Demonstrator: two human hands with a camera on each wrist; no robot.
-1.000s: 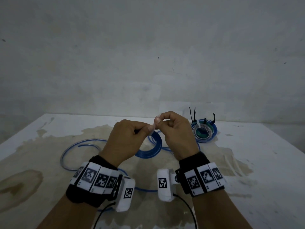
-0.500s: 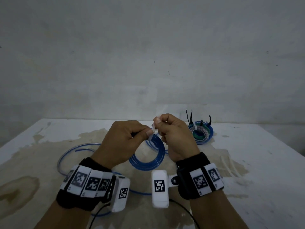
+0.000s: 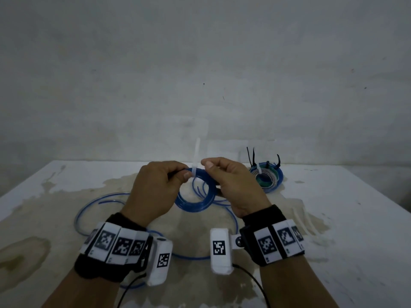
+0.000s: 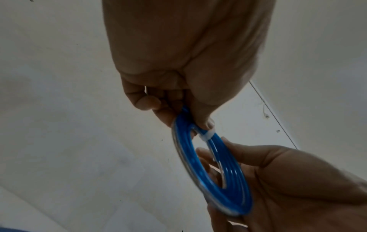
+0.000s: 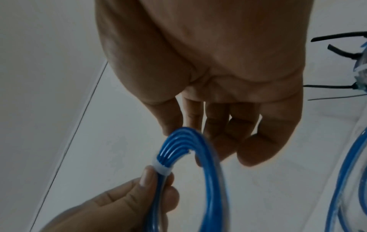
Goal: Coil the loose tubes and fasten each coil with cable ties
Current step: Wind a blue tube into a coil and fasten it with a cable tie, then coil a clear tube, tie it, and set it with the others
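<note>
A small blue tube coil (image 3: 195,206) hangs above the table between my two hands. A white cable tie (image 3: 194,172) wraps its top, its tail standing straight up. My left hand (image 3: 186,173) pinches the coil just left of the tie. My right hand (image 3: 208,167) holds the coil just right of it, thumb on top and fingers loosely curled behind. In the left wrist view my left hand (image 4: 198,122) grips the coil (image 4: 234,188) beside the tie (image 4: 207,135). The right wrist view shows my right hand (image 5: 178,130), the coil (image 5: 210,172) and the tie (image 5: 161,167).
Loose blue tube (image 3: 95,201) curves over the stained white table (image 3: 355,218) under and left of my hands. Finished coils (image 3: 266,178) with black tie tails stand at the back right. Spare white ties (image 3: 302,221) lie on the right. A grey wall rises behind.
My right hand has let go of the tie's tail and moved onto the coil. The tail now stands free. The tie sits tight round the coil.
</note>
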